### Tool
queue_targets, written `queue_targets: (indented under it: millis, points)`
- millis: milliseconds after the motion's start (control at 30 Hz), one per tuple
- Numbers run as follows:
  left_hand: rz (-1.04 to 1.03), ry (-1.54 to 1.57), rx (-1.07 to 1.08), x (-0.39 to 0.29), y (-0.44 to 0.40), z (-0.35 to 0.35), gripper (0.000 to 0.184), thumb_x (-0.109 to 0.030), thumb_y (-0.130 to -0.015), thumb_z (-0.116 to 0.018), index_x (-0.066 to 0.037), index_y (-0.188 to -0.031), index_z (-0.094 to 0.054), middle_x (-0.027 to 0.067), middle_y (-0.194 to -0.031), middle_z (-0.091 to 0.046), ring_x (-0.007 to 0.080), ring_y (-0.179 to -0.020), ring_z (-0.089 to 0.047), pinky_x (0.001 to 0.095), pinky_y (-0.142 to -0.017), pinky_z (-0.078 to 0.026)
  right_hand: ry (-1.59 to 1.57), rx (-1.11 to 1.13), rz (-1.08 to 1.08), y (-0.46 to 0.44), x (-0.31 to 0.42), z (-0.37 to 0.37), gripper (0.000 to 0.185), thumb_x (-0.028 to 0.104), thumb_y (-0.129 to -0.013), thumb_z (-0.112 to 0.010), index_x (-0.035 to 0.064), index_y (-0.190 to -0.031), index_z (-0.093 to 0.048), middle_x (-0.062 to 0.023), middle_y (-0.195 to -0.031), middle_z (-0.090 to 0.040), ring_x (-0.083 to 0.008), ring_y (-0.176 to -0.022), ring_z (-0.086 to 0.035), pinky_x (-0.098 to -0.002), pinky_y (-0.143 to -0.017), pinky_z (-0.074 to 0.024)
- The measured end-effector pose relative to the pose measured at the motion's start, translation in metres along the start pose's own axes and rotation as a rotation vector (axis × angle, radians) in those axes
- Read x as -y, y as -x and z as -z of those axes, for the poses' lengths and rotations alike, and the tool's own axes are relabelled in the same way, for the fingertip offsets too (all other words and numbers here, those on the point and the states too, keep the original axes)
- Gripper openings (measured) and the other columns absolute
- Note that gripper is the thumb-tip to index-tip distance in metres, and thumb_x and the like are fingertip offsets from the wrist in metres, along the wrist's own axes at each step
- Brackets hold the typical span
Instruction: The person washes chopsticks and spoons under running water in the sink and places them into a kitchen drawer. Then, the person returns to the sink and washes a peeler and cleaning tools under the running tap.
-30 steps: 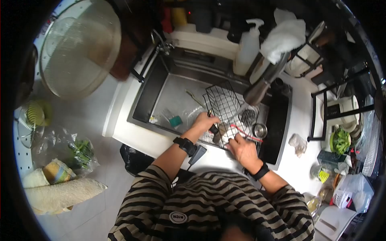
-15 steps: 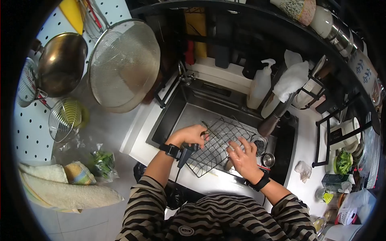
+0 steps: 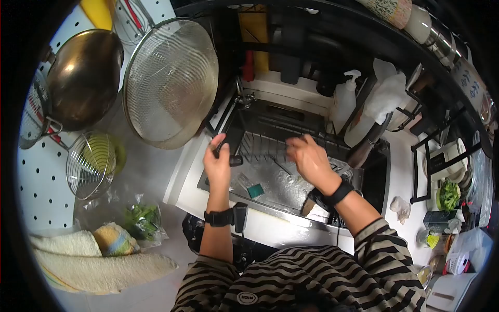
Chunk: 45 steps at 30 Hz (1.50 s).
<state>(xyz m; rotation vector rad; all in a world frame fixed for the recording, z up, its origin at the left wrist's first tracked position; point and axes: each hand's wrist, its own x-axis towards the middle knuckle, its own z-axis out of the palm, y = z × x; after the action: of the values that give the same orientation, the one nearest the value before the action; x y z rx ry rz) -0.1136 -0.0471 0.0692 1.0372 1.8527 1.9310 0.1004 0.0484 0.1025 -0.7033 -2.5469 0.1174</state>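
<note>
A black-handled object (image 3: 235,160) is in my left hand (image 3: 217,158), above the left part of the steel sink (image 3: 280,183). The dark wire rack (image 3: 260,147) is toward the back of the sink, between my hands, partly blurred. My right hand (image 3: 312,162) is raised over the sink at the rack's right side; motion smears its fingertips, so its grip is unclear. A green sponge (image 3: 255,191) lies on the sink floor. Near the front edge is a pale block-like item (image 3: 315,209), partly hidden by my right wrist.
A large mesh strainer (image 3: 171,83), a metal pan (image 3: 86,78) and a wire skimmer (image 3: 91,164) hang at left. The faucet (image 3: 245,100) and a pump bottle (image 3: 345,103) stand behind the sink. Towels (image 3: 104,265) and bagged greens (image 3: 144,221) are lower left.
The wire rack has gone from the sink's front edge to its back. My left hand has risen with the black object. My right hand has moved up and back. The green sponge shows again.
</note>
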Motion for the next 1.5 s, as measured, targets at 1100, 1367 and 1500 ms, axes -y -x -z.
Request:
queue_targets:
  millis: [1100,1367,1500]
  points:
    - [0.064,0.158,0.245,-0.007,0.064,-0.025,0.02,0.003,-0.083,-0.047,-0.001,-0.101,-0.052,0.0066,-0.099,-0.06,0.0025,-0.06,-0.043,0.0163,-0.053,-0.035,0.236,0.119,-0.456,-0.186,-0.127,-0.034,0.028,0.022,-0.082,-0.044,0.0124,-0.103,-0.06,-0.0138,-0.097,-0.062,-0.0326,-0.09,-0.059,-0.0507,-0.08,-0.04]
    - [0.132,0.192,0.267,-0.009,0.066,-0.029,0.018,0.002,-0.083,-0.047,-0.002,-0.1,-0.052,0.0067,-0.098,-0.06,0.0029,-0.065,-0.046,0.0162,-0.056,-0.037,0.187,0.165,-0.411,-0.189,-0.141,-0.05,0.029,0.016,-0.082,-0.04,0.0105,-0.103,-0.059,-0.0129,-0.098,-0.062,-0.0341,-0.09,-0.059,-0.0576,-0.082,-0.0362]
    - [0.113,0.222,0.286,-0.014,0.067,-0.03,0.017,0.002,-0.083,-0.048,-0.002,-0.1,-0.051,0.0068,-0.096,-0.061,0.0044,-0.07,-0.048,0.0169,-0.061,-0.039,0.223,0.306,-0.48,-0.187,-0.127,-0.031,0.03,0.016,-0.083,-0.041,0.0083,-0.109,-0.054,-0.0152,-0.109,-0.056,-0.0332,-0.103,-0.052,-0.0635,-0.087,-0.0293]
